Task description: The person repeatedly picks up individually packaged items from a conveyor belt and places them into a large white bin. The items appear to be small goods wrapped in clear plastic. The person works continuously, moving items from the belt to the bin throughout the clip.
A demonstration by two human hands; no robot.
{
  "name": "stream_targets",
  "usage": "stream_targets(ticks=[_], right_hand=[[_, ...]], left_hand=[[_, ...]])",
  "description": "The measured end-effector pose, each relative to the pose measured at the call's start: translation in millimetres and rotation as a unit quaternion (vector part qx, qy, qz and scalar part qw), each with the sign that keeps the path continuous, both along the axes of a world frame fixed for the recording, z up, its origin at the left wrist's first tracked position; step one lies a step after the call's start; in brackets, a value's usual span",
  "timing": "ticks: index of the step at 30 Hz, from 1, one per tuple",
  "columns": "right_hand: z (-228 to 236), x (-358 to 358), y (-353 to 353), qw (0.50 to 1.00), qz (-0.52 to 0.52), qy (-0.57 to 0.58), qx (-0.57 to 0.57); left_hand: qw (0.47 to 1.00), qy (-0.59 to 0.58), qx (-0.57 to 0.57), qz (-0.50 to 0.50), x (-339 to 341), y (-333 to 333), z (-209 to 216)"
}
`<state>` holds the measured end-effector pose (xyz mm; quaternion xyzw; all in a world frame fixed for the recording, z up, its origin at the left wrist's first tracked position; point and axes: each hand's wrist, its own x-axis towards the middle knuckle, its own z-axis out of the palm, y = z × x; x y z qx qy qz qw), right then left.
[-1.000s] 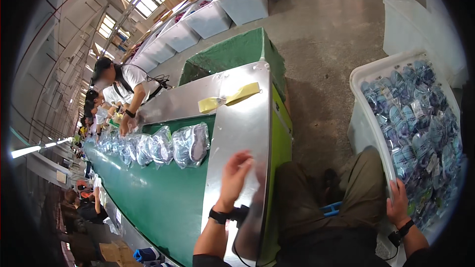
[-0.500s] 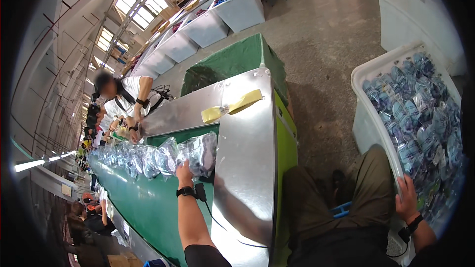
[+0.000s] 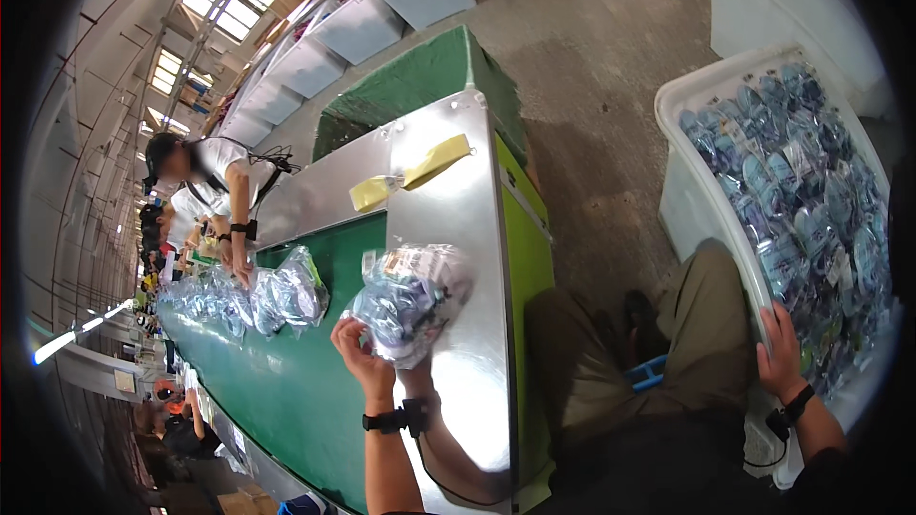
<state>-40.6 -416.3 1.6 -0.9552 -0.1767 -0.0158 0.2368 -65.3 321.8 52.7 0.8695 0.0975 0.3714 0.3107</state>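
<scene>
My left hand (image 3: 363, 353) is closed on the edge of a clear plastic bag (image 3: 408, 300) with pale blue-purple shoes inside. The bag is over the metal end of the conveyor, partly past the edge of the green belt (image 3: 258, 391). At the right, my right hand (image 3: 780, 362) grips the near rim of a white bin (image 3: 718, 234), thumb outside and fingers over the top. Many similar bagged shoes (image 3: 787, 195) fill that bin. More clear bags of shoes (image 3: 286, 294) stand in a row along the belt to the left.
A co-worker (image 3: 215, 176) in a white shirt reaches to the bags from the far side. Yellow tape (image 3: 410, 175) lies on the metal top. Behind it stands a green-lined bin (image 3: 401, 86); several white bins (image 3: 358, 33) line the back. A blue stool (image 3: 649, 374) shows between my legs.
My left hand has drawn the nearest bag rightward off the row onto the metal end. The co-worker's hand has moved down to the bags. My right hand stays on the bin rim.
</scene>
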Motion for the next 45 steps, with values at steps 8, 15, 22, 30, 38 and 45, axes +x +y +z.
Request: stream_targets(ticks=[8,15,22,30,38,45], right_hand=[[-4,-2,0,0.999,-0.029,0.021,0.005],[10,-2,9,0.999,-0.038,0.011,-0.005],[82,10,57,0.993,0.000,-0.110,0.048],[144,31,104,0.966,0.096,-0.186,0.155],[155,12,145,0.933,0.167,-0.259,0.184],[131,-2,142,0.937,0.175,-0.262,0.149]], left_hand=[[0.920,0.051,-0.388,-0.032,10,-46,28],[0.843,0.077,-0.513,-0.143,52,-71,32],[0.672,0.121,-0.723,-0.102,57,-136,30],[0.612,0.129,-0.730,-0.275,60,-239,27],[0.644,0.171,-0.676,-0.315,55,-325,32],[0.610,0.272,-0.685,-0.292,52,-366,37]])
